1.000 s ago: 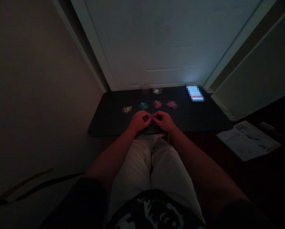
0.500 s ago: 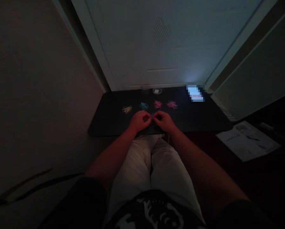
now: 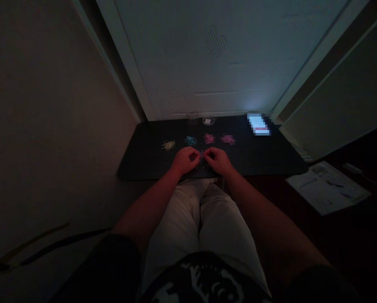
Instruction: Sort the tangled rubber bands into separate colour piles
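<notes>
My left hand [image 3: 185, 160] and my right hand [image 3: 217, 160] are close together over the near edge of the dark table [image 3: 144, 158]. Each has thumb and fingertips pinched together, and what they hold is too small and dim to name. Between and under them lie mixed thin sticks [image 3: 204, 165], partly hidden. Beyond my hands is a row of small stick piles: pale yellow [image 3: 168, 145], blue [image 3: 191, 140], pink [image 3: 209, 138] and another pink-purple one [image 3: 228, 139].
At the table's back stand a clear container [image 3: 193, 118] and a round clear lid [image 3: 208, 121] with a white label. A lit, blurred screen [image 3: 258, 124] lies at the back right. A white door [image 3: 175, 50] rises behind; papers [image 3: 328, 187] lie at the right.
</notes>
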{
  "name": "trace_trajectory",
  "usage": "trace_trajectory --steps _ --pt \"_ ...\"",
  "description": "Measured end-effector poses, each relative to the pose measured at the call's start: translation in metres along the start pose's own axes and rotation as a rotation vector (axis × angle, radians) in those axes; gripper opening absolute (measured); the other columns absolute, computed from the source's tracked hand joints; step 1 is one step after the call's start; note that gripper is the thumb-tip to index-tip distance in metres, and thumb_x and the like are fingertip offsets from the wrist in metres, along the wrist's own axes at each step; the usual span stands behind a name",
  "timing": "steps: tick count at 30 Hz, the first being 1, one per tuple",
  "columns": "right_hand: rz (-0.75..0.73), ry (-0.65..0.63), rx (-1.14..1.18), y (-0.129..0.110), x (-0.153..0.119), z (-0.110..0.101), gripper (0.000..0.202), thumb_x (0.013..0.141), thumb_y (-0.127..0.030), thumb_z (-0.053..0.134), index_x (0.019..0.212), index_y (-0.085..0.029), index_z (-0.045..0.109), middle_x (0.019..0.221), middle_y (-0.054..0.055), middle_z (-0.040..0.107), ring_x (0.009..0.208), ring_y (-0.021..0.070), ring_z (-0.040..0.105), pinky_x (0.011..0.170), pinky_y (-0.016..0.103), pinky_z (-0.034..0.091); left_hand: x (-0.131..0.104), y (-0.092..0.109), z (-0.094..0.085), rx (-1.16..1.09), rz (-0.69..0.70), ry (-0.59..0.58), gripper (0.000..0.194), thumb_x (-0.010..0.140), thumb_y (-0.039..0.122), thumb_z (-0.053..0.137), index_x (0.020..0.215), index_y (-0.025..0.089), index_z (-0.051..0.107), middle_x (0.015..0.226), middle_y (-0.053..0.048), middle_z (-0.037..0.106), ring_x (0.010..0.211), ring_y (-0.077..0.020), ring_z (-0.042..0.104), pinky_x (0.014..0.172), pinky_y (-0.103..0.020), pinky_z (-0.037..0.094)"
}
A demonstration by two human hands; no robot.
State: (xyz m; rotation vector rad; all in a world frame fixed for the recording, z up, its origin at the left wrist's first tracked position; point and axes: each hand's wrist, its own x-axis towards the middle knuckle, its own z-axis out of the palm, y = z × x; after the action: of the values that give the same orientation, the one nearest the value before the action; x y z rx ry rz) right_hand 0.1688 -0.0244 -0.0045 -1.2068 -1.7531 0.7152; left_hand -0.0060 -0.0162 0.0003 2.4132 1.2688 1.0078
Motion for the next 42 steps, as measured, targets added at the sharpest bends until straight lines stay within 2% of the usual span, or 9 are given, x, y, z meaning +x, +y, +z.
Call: trace_trajectory --steps 23,42 --pt "-0.028 -0.004 -0.088 -0.0014 -0.0019 -0.0004 0.009 0.075 -0.022 0.053 0.073 -0.017 0.061 0.071 0.003 0.061 0.065 0.0145 0.053 0.061 0.027 0.040 0.0000 -0.0006 -0.0007 0.045 -0.032 -0.036 0.013 0.078 0.027 0.056 0.073 0.017 0.063 0.073 -0.003 0.062 0.069 -0.0143 0.055 0.066 -0.027 0.043" --pt "-0.043 0.026 -0.128 -0.0017 -0.0022 -0.0005 0.008 0.075 -0.020 0.053 0.071 -0.017 0.060 0.070 0.002 0.061 0.065 0.0139 0.053 0.060 0.025 0.039 -0.0013 0.0018 -0.0023 -0.019 0.054 -0.025 0.013 0.077 0.028 0.059 0.082 0.017 0.064 0.077 -0.003 0.062 0.074 -0.0147 0.056 0.068 -0.027 0.043"
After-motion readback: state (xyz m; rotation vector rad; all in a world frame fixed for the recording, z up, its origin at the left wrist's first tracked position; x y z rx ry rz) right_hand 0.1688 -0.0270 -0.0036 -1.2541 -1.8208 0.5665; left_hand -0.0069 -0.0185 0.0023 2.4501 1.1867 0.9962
